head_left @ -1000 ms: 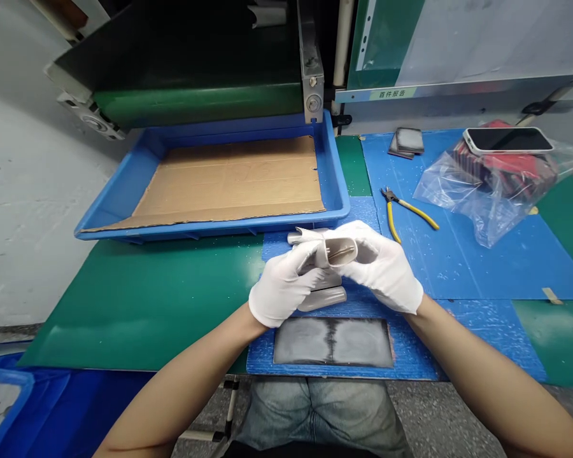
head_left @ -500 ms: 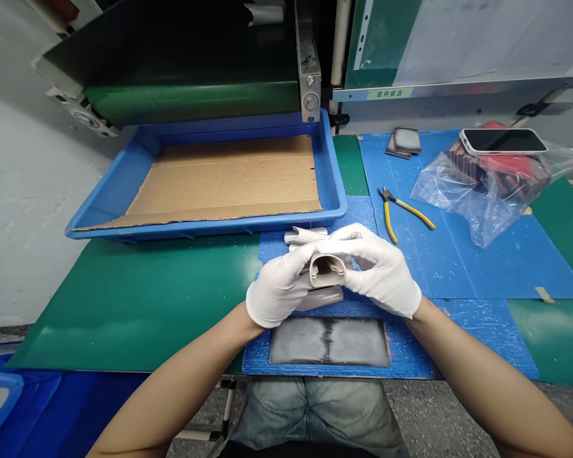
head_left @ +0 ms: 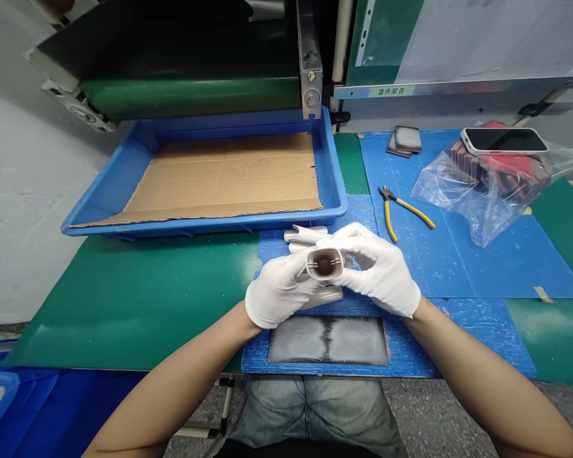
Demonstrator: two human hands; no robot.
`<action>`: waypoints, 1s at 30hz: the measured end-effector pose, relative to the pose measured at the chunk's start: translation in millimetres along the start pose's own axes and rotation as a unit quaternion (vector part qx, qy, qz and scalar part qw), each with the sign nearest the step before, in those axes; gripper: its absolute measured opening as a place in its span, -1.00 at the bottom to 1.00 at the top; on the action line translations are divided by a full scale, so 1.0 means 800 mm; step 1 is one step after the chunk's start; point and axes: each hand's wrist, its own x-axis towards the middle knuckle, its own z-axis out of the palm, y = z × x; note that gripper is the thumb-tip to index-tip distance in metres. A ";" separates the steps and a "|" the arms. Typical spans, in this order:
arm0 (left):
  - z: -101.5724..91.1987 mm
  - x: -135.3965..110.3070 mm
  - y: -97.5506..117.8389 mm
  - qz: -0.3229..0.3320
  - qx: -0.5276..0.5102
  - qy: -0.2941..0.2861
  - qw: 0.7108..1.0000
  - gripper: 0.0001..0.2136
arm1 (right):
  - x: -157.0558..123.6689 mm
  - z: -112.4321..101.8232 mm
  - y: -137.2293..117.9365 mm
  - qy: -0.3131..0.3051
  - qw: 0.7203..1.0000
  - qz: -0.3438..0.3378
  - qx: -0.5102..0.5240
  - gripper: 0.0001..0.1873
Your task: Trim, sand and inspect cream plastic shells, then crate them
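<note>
Between both gloved hands is a light grey hollow plastic housing (head_left: 325, 278), its oval open end turned up towards me. My left hand (head_left: 279, 289) is closed round its left side. My right hand (head_left: 375, 270) grips the right side with thumb and fingers. Behind the hands lie similar grey shell pieces (head_left: 305, 234), partly covered by the fingers. Another grey piece (head_left: 328, 295) lies just below the held housing, partly hidden by the left hand. Nearest my body, a dark grey rectangular sanding pad (head_left: 328, 340) lies flat on the blue mat.
A blue tray (head_left: 337, 184) lined with cardboard (head_left: 224, 175) stands below the green conveyor end (head_left: 191, 97). Yellow-handled cutting pliers (head_left: 403, 211) lie to the right. Beyond them are small pads (head_left: 407, 139), a clear plastic bag (head_left: 482, 219) and a phone (head_left: 505, 140).
The held housing has tipped, so its open end now faces me more squarely and more of its inside shows. Both hands have stayed nearly in place.
</note>
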 end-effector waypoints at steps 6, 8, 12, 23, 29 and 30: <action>-0.005 0.000 0.019 -0.018 -0.020 -0.015 1.000 -0.68 | -0.003 0.000 0.000 0.004 1.000 0.003 -0.013 -0.69; -0.007 0.001 0.021 -0.054 -0.044 -0.034 0.997 -0.65 | -0.003 -0.001 0.000 0.004 1.000 0.008 -0.028 -0.69; -0.008 0.000 0.021 -0.089 -0.061 -0.052 0.993 -0.62 | -0.002 -0.001 0.001 0.001 1.000 -0.014 -0.016 -0.69; -0.002 0.000 0.016 -0.117 -0.113 -0.057 0.985 -0.59 | -0.003 -0.001 0.002 -0.004 0.999 -0.033 -0.043 -0.68; -0.004 0.003 0.016 -0.096 -0.096 -0.059 0.989 -0.63 | -0.003 0.000 -0.003 -0.004 0.998 -0.033 -0.057 -0.74; -0.003 0.004 0.016 -0.096 -0.094 -0.062 0.989 -0.64 | -0.004 0.000 -0.003 -0.008 0.998 -0.029 -0.059 -0.74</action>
